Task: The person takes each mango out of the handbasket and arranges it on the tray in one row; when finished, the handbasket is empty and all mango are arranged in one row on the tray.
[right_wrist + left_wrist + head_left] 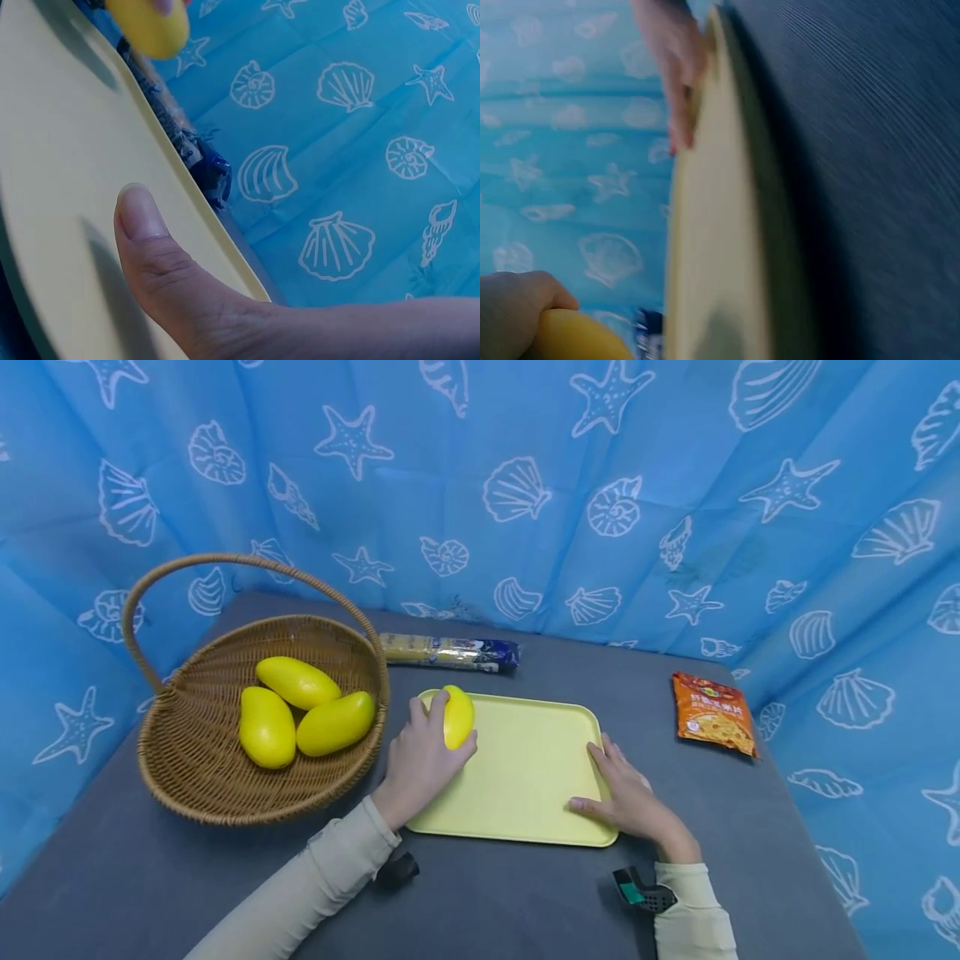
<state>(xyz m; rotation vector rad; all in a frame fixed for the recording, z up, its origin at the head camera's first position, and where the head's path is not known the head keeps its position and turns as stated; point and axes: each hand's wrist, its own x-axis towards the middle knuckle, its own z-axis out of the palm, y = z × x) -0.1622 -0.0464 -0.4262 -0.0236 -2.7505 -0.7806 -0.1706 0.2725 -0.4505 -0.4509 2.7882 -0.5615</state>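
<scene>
My left hand [426, 753] grips a yellow mango [458, 718] above the left part of a pale yellow rectangular tray [517, 768]. The left wrist view catches part of that mango [581, 337] at its lower edge, with the fingers curled over it. At the tray's right rim is my right hand [626, 793], its fingers extended along the rim and its thumb reaching over the tray's surface. In the right wrist view the straight thumb [161, 259] lies over the tray, casting a shadow. Three more mangoes [268, 727] lie in a brown wicker basket [187, 768].
The basket stands left of the tray, its tall arched handle [247, 560] rising above it. Behind the tray lies a clear packet with a dark blue end [450, 652]. An orange snack bag [714, 714] is at the right. A blue shell-patterned curtain [525, 493] hangs behind the grey table [517, 893].
</scene>
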